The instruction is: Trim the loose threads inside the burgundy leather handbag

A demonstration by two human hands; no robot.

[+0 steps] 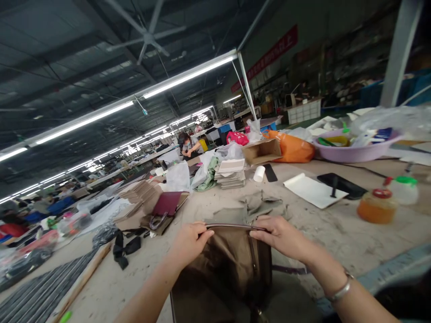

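Note:
A brown bag point(232, 255) with its mouth toward me lies at the near edge of the worktable. My left hand point(191, 242) pinches the left end of the bag's dark top edge, thumb on the near side. At the other end, my right hand point(279, 234) grips the same edge between thumb and fingers. The dark strip along that edge bows slightly between both hands. A zip runs down inside the bag on the right, and its lower part is dim. Crumpled grey-green fabric point(262, 204) lies just beyond the bag.
A maroon bag piece point(166, 204) and cardboard stacks point(230, 172) stand ahead. On the right are a notepad point(311, 190), a jar of orange liquid point(376, 207) and a purple basin point(353, 152). Dark strips point(57, 287) lie left. Another person point(190, 146) sits farther back.

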